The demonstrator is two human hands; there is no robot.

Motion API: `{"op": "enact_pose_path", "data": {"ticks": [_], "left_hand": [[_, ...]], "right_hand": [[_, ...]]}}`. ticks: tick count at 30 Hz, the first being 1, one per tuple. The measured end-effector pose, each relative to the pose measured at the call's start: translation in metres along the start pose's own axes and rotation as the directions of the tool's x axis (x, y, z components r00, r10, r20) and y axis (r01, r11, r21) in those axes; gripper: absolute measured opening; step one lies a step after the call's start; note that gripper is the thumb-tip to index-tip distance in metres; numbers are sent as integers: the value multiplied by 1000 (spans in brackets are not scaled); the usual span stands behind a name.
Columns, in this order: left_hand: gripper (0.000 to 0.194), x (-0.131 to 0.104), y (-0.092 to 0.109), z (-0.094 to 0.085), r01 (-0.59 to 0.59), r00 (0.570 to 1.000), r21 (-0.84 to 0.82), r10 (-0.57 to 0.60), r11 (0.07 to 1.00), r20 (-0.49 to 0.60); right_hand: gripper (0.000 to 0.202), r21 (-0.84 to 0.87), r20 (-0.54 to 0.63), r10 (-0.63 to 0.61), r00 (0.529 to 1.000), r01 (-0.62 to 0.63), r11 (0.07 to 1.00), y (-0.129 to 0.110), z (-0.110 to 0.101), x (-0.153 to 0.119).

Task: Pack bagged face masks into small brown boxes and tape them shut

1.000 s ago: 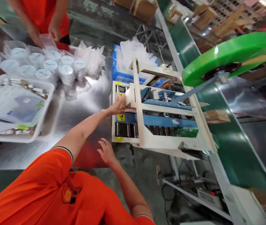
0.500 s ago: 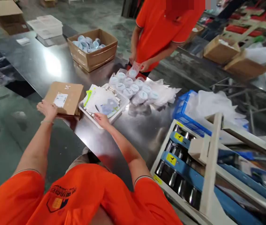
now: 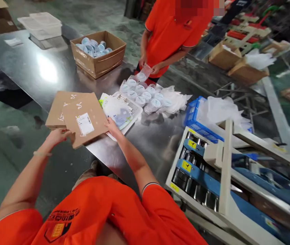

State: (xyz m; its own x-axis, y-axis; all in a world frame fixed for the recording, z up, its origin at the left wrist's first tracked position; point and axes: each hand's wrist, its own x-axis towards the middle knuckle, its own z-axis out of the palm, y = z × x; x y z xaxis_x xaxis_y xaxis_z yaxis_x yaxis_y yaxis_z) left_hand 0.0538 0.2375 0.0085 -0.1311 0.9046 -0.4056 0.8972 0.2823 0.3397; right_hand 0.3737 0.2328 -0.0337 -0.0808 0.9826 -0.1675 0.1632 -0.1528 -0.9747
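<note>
A flat cardboard piece [image 3: 96,114] with a white label is held tilted between my two hands. My left hand [image 3: 57,136] grips its lower left corner, and my right hand [image 3: 112,126] pinches its right edge. Beneath and behind it lies a stack of similar flat cardboard [image 3: 54,114] at the table's edge. Right of the held piece, a white tray [image 3: 134,119] bears papers and a printed sheet [image 3: 120,115], partly covered by the cardboard and my right hand.
Across the metal table [image 3: 155,136] a person [image 3: 170,41] holds a clear bag. Wrapped round items [image 3: 146,95] lie nearby. An open carton [image 3: 98,66] holds round pieces. A blue crate [image 3: 201,129] and a roller machine [image 3: 198,170] stand at right; clear containers [image 3: 45,29] sit at back left.
The labelled cardboard has come off the stack and moved right, now in both hands. My right hand has gone from the tray to its right edge. The view has shifted slightly.
</note>
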Motion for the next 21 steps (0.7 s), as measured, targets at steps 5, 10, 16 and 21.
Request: {"op": "enact_pose_path", "data": {"ticks": [5,10,16,21], "left_hand": [[77,-75,69,26,-562,600,184,551,806,-580],[52,-119,185,84,-934,340,164,932,318,126],[55,-119,255,142,-847,455,59,662,529,596],[62,-105,304,140,-815,539,156,631,558,558]], "right_hand": [[13,-423,6,-150,989,139,895,6,-151,-150],[23,-633,-118,-143,983,37,773,35,-228,-285],[39,-553,-341,-196,919,-28,832,104,-249,-312],[57,-764,-207,-288,935,29,645,123,-233,-330]]}}
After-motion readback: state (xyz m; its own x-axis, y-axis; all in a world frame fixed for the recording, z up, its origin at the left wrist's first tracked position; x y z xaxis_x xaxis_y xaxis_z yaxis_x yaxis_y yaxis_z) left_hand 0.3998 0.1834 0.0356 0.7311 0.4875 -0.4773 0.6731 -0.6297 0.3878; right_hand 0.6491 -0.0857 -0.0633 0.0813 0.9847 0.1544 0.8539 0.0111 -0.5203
